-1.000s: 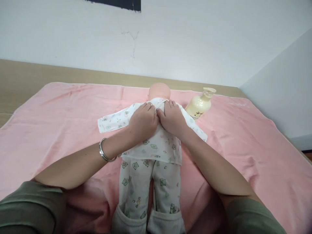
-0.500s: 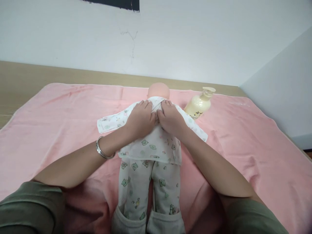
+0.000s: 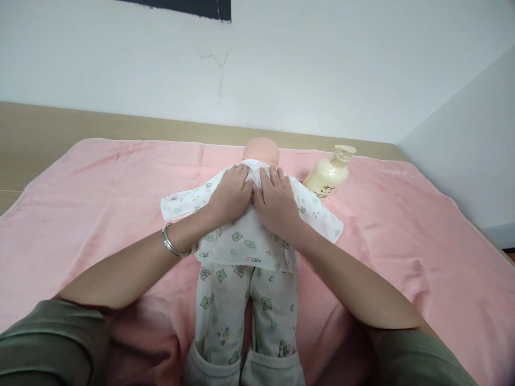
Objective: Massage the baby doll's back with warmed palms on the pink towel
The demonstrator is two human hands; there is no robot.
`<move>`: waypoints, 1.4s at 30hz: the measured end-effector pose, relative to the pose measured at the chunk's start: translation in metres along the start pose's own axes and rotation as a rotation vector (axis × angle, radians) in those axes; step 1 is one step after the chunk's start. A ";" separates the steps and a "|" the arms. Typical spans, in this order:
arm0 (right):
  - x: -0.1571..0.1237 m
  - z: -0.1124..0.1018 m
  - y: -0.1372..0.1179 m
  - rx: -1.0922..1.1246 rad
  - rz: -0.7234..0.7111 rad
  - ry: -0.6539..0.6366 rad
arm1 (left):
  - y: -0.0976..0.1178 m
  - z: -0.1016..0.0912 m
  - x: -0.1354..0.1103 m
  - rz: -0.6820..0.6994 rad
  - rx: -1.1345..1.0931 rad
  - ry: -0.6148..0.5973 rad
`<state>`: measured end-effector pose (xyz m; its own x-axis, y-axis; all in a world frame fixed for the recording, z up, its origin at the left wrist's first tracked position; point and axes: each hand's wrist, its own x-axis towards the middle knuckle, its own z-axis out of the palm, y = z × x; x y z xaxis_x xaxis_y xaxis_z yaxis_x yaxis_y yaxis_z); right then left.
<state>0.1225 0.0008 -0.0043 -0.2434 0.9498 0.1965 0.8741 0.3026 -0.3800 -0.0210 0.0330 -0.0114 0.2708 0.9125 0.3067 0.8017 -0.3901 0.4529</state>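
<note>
1. The doll (image 3: 247,252) is lying face down along the middle of a pink blanket (image 3: 100,203), with its bare head (image 3: 261,151) pointing away from the person and its legs pointing toward them.
2. The left hand (image 3: 230,194) is lying palm down on the left of the doll's upper back, with its fingers (image 3: 237,172) stretched out close together and reaching up to the collar. They are pressing flat and gripping nothing.
3. The right hand (image 3: 277,201) is lying palm down just beside it on the right of the back. Its fingers (image 3: 277,176) are likewise flat and nearly together, resting on the cloth without clamping it.
4. The two hands are touching along their inner edges over the middle of the back.
5. The doll is wearing a white printed shirt (image 3: 317,212), whose sleeves are spreading out to either side, and matching trousers (image 3: 219,311).
6. A silver bracelet (image 3: 171,244) is sitting on the left wrist.
7. A cream pump bottle (image 3: 328,176) is lying tilted on the blanket just beside the doll's right sleeve, near the head.
8. The blanket is covering most of a wooden worktop (image 3: 40,123), which is meeting a white wall (image 3: 322,64) behind.
</note>
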 end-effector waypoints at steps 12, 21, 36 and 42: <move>-0.002 -0.041 -0.001 0.148 -0.074 0.216 | -0.001 0.018 -0.012 -0.059 -0.112 0.186; -0.001 -0.021 0.002 0.081 -0.224 0.155 | -0.003 0.020 -0.014 -0.011 -0.146 0.196; 0.008 -0.009 0.013 0.079 -0.263 0.318 | -0.006 0.027 -0.017 0.000 -0.137 0.295; 0.011 -0.003 0.016 0.067 -0.287 0.216 | -0.003 0.022 -0.015 -0.023 -0.154 0.267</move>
<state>0.1349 0.0154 -0.0059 -0.3737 0.7893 0.4872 0.7519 0.5654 -0.3392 -0.0156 0.0228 -0.0355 0.0881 0.8646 0.4947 0.7101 -0.4028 0.5776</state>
